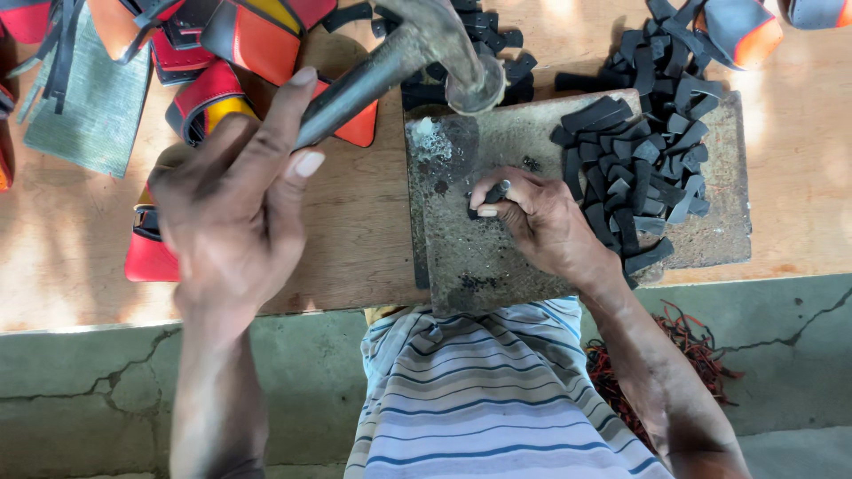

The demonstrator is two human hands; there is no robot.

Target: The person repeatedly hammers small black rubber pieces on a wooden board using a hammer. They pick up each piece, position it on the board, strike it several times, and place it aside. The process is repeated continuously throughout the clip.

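Observation:
My left hand [235, 208] grips the dark handle of a metal hammer [417, 49], whose round head hangs raised over the far edge of a grey stone slab [479, 262]. My right hand [532, 217] rests on the slab and pinches a small black strip [493, 193] between thumb and fingers, holding it down on the stone. A heap of similar black strips [639, 168] lies on the slab just right of that hand.
The slab sits on a wooden board [373, 231]. Red, orange and yellow leather pieces [257, 40] and a grey-green fabric piece [89, 106] lie at the back left. More black strips [497, 40] are behind the hammer. Red scraps [683, 341] lie on the cracked concrete floor.

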